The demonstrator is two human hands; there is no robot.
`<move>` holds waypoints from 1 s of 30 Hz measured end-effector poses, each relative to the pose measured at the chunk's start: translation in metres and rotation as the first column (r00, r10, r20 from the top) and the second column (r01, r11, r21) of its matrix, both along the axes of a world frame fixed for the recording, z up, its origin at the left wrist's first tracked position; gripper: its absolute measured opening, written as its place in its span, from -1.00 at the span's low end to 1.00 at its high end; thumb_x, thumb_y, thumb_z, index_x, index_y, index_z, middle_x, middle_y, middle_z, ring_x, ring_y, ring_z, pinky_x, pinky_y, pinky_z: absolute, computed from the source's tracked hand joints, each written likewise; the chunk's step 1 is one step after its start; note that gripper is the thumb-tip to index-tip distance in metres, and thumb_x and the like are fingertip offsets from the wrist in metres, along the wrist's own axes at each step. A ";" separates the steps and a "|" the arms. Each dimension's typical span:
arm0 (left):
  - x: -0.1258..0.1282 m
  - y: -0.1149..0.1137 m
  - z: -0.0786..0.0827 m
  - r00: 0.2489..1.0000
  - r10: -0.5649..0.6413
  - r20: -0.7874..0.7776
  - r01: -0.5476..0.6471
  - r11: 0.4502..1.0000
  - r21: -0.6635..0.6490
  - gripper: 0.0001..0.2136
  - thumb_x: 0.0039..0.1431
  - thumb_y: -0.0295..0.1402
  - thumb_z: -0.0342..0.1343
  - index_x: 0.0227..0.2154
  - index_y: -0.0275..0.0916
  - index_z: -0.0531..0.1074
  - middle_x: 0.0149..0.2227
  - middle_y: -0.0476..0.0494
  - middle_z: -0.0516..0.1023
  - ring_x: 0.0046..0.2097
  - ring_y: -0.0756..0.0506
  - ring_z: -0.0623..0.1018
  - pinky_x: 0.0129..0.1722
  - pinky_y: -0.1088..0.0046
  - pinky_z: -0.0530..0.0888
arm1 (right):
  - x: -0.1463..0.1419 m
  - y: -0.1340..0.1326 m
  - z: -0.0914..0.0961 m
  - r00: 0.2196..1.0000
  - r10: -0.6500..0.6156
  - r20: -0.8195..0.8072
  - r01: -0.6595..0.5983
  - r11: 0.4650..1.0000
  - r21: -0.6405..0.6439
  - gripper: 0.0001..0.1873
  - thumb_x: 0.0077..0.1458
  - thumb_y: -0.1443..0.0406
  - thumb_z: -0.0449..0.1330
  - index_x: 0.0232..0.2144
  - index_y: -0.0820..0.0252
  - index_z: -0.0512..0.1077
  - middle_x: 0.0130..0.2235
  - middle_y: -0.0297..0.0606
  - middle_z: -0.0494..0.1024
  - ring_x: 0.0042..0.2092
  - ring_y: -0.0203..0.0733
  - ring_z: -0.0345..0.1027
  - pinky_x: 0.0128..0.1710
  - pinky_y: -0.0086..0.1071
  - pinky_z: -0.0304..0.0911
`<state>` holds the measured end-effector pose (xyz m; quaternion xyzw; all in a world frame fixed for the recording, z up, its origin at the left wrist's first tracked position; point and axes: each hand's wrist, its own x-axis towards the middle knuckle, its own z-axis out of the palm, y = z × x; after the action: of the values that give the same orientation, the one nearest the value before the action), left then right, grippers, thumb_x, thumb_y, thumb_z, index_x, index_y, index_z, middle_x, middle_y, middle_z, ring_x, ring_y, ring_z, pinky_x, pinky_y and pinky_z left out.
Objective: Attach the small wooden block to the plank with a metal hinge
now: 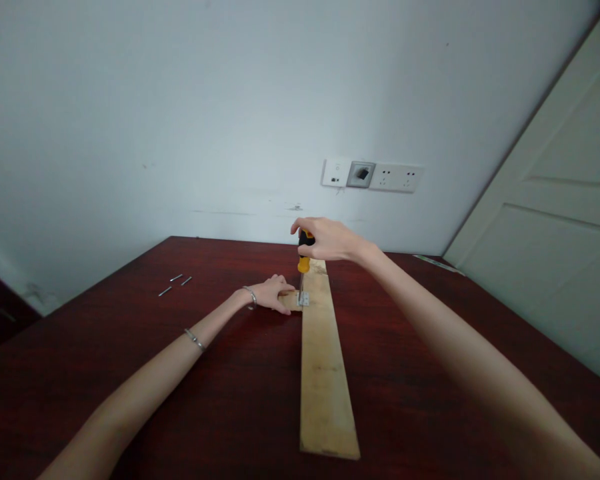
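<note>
My right hand (325, 240) is closed round the black and yellow handle of a screwdriver (304, 265), which stands nearly upright. Its shaft reaches down to a small metal hinge (304, 299). The hinge lies across the left edge of a long wooden board (325, 373) and a short wooden piece (291, 301) beside it. My left hand (273, 293) grips that short piece, thumb on the near side and fingers on the far side. The screwdriver's tip is too small to make out against the hinge.
Several loose screws (176, 285) lie on the dark red table (205, 400) to the left. Behind the table rises a white wall with a row of sockets (375, 176). A pale panelled door (555, 200) stands at the right, and a thin strip (439, 265) lies by the back right corner.
</note>
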<state>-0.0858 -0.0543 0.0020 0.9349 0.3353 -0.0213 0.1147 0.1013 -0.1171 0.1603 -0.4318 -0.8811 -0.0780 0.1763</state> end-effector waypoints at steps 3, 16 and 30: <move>0.000 0.000 0.000 1.000 -0.002 0.005 0.002 1.000 -0.006 -0.27 -0.17 0.08 0.17 0.10 -0.11 0.28 -0.12 -0.13 0.28 -0.05 -0.23 0.25 -0.03 0.33 0.23 | -0.003 0.002 0.002 0.997 -0.046 0.055 0.044 0.998 0.035 -0.68 0.06 0.09 0.09 -0.25 0.18 0.42 -0.32 -0.18 0.52 -0.35 -0.17 0.32 -0.40 -0.37 0.09; 0.001 -0.004 0.005 1.000 0.007 -0.012 -0.007 1.000 -0.022 -0.26 -0.17 0.08 0.16 0.09 -0.21 0.30 -0.12 -0.17 0.27 -0.06 -0.24 0.25 -0.05 0.33 0.23 | -0.008 -0.016 0.003 0.990 -0.018 0.137 0.006 0.996 0.090 -0.73 0.12 0.19 0.03 -0.22 0.18 0.41 -0.28 -0.15 0.51 -0.33 -0.15 0.33 -0.42 -0.35 0.05; 0.002 -0.008 0.008 1.000 0.017 -0.008 -0.017 1.000 -0.007 -0.27 -0.16 0.04 0.19 0.09 -0.24 0.31 -0.13 -0.18 0.27 -0.08 -0.22 0.26 -0.07 0.36 0.24 | -0.007 -0.023 0.000 0.990 -0.005 0.139 -0.003 0.998 0.062 -0.56 0.02 0.19 0.11 -0.01 0.15 0.30 -0.11 -0.13 0.40 -0.30 -0.18 0.30 -0.41 -0.38 0.01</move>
<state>-0.0836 -0.0623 0.0096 0.9315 0.3437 -0.0252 0.1167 0.0944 -0.1399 0.1598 -0.4199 -0.8882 -0.1354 0.1278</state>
